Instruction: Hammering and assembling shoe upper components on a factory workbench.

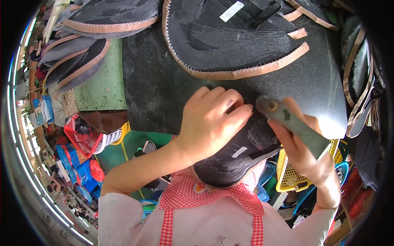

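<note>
My left hand point(213, 121) is closed, its fingers curled and pinching the upper edge of a black shoe upper point(223, 164). This piece hangs over the near edge of the dark work board point(152, 94) toward my apron, with a small white label on it and a stitched rim. In my right hand point(301, 143) is a grey metal hammer point(297, 123), slightly blurred, with a round brownish spot near one end and a broad flat other end. Its head is just right of my left fingertips. The handle is hidden by my hand.
A large black shoe upper point(230, 49) with a tan edge lies beyond my hands. More uppers point(78, 61) are piled at the left and hang at the right point(359, 69). Yellow baskets point(287, 176) and a red basket point(84, 137) stand below the table.
</note>
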